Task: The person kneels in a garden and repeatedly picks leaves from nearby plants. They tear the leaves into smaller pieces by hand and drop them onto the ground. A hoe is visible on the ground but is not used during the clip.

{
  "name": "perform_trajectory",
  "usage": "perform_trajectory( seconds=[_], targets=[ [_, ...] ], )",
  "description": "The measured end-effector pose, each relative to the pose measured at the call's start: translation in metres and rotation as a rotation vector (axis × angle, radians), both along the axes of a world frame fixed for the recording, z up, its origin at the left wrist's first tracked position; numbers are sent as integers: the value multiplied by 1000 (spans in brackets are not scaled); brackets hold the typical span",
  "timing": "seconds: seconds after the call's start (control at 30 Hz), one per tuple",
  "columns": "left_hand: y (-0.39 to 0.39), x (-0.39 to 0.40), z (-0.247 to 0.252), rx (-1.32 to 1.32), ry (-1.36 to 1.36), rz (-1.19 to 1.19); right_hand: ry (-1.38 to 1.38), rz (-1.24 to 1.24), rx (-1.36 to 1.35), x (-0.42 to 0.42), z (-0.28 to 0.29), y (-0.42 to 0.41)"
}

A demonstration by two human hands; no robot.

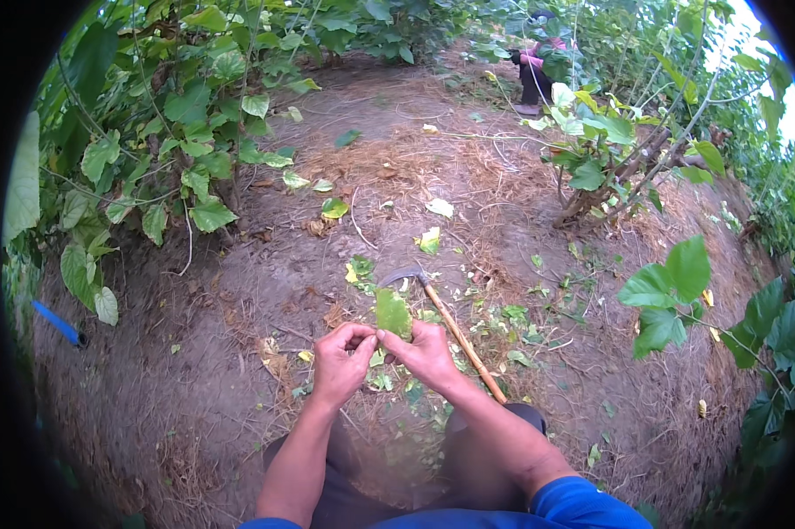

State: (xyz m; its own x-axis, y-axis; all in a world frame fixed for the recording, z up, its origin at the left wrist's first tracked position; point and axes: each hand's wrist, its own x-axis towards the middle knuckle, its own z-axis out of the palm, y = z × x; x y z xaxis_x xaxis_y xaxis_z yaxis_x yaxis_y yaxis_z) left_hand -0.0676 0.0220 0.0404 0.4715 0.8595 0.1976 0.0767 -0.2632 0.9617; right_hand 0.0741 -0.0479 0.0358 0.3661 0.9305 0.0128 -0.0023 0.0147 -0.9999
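Note:
Between my two hands a piece of green leaf (392, 313) is pinched upright, its edges uneven. My left hand (341, 364) grips its lower left edge with thumb and forefinger. My right hand (424, 354) holds the lower part, thumb tip close to the left thumb; its other fingers are partly hidden. Just beyond the right hand lies a sickle (460, 330) on the soil, its curved metal blade pointing left and its wooden handle running back towards my right knee. Torn leaf scraps (381, 381) are scattered on the ground below my hands.
Leafy bushes (192, 132) stand at the left, and a cut-back shrub (596, 159) at the right. A leafy branch (721, 324) reaches in from the right edge. A blue pipe (57, 323) shows at far left. Another person (535, 69) is partly hidden by leaves farther off.

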Motion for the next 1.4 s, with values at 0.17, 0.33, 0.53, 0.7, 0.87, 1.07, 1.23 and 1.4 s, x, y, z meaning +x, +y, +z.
perform_trajectory(
  seconds=[0.17, 0.33, 0.53, 0.7, 0.87, 1.07, 1.23, 1.4],
  targets=[
    [-1, 4, -2, 120, 39, -26, 17, 2, -44, 4, 5, -3],
    [-3, 5, 3, 187, 54, -33, 179, 33, -45, 5, 7, -2],
    [-6, 4, 9, 297, 95, 5, 322, -12, -61, 11, 5, 2],
    [0, 2, -3, 229, 114, -9, 381, -65, -25, 21, 12, 1],
    [2, 0, -1, 127, -34, 22, 388, -49, -25, 17, 10, 1],
    [1, 2, 11, -3, -78, -54, 354, 24, -11, 15, 9, -1],
    [2, 0, 3, -86, -112, -83, 315, 48, -20, 12, 8, -1],
    [1, 2, 5, -90, -112, -89, 332, 37, -19, 11, 9, -1]
  ],
)
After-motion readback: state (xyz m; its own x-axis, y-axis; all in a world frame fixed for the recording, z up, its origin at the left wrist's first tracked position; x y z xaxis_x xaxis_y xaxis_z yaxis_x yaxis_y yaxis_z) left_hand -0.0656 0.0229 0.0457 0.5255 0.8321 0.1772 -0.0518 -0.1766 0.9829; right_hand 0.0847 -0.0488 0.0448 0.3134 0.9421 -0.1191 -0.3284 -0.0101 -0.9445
